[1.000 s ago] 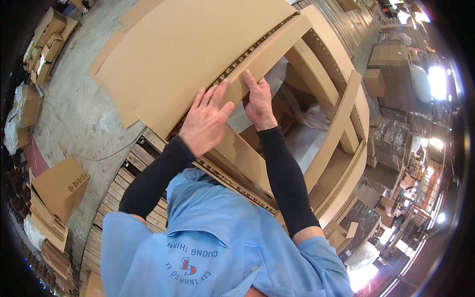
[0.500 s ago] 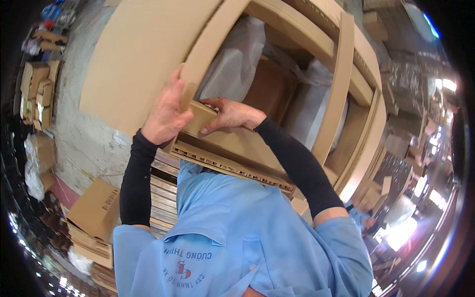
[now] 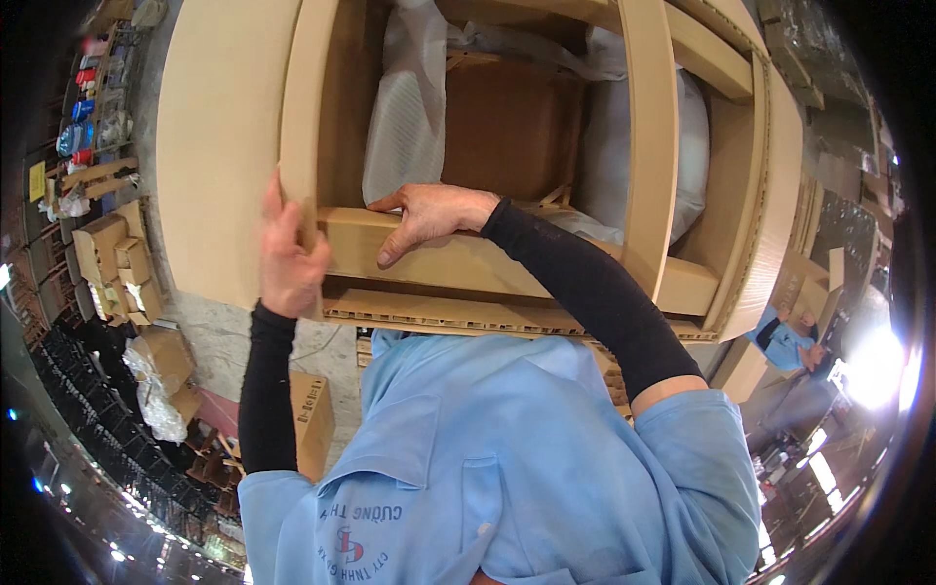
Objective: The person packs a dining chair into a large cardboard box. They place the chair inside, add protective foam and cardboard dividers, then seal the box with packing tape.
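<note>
A large cardboard box (image 3: 219, 146) stands before me with its flap folded out to the left. Around its opening run folded cardboard strips. My right hand (image 3: 429, 219) grips the near cardboard strip (image 3: 458, 261), thumb on the front face and fingers over the top edge. At the near left corner my left hand (image 3: 290, 255) lies against the left cardboard strip (image 3: 304, 127), fingers extended and slightly blurred. Inside the box sits a brown item (image 3: 512, 127), its kind unclear, flanked by white foam wrap (image 3: 405, 146) and a wrapped pale bulk (image 3: 609, 146).
Another cardboard strip (image 3: 648, 136) crosses the opening on the right. A closed carton (image 3: 312, 419) stands on the floor at lower left, with stacked small boxes (image 3: 122, 263) farther left. A co-worker in blue (image 3: 785, 341) is at the right, near an open carton (image 3: 809, 288).
My view has turned, so the box now appears squarer and farther left. My right hand keeps its hold on the near strip; my left hand stays at the corner.
</note>
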